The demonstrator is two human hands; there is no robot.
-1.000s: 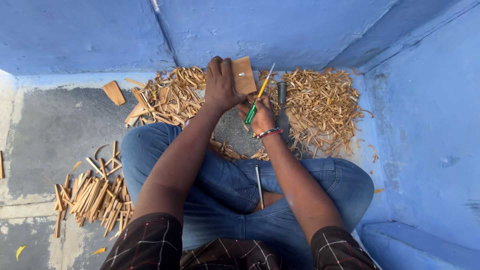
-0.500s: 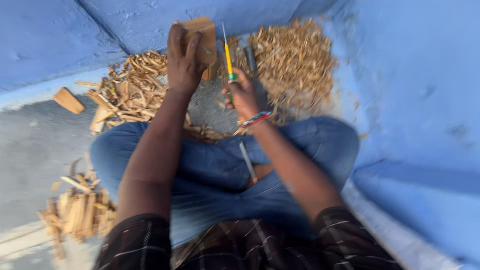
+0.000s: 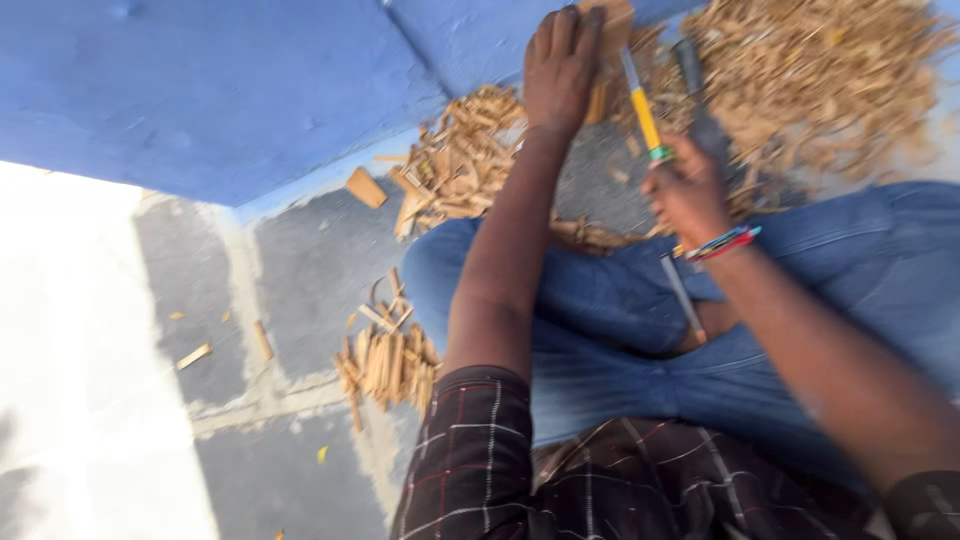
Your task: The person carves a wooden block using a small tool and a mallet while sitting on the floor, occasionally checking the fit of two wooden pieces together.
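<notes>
**Reporter:** On a grey concrete floor [image 3: 300,270] against blue walls [image 3: 220,90], a seated person in blue jeans [image 3: 600,320] works wood. What do the hands have?

**Photographer:** At the top edge of the frame, the left hand [image 3: 562,65] presses down on a small wooden block [image 3: 612,25], fingers [image 3: 570,30] curled over its top. The right hand [image 3: 690,190], with coloured bracelets [image 3: 725,243] at the wrist, is clenched round a yellow-and-green handled tool [image 3: 645,115] whose tip points up toward the block. The frame is blurred, so I cannot tell whether the tip touches the wood.

**Reporter:** How is such a cut done well, in your view?

**Photographer:** Judging by the grip, the block should stay pinned firmly, with the holding fingers clear of the tool's line, and the strokes kept short and aimed away from the body.

**Reporter:** Any bins or boxes for the pieces?

**Photographer:** None in view. Everything lies loose on the floor: a heap of fine shavings [image 3: 830,90] to the right of the block, a pile of split sticks [image 3: 460,160] to its left, a smaller bundle of sticks [image 3: 385,365] beside the left knee, and one flat offcut [image 3: 366,187] apart near the wall. A thin grey rod [image 3: 683,297] rests on the lap.
</notes>
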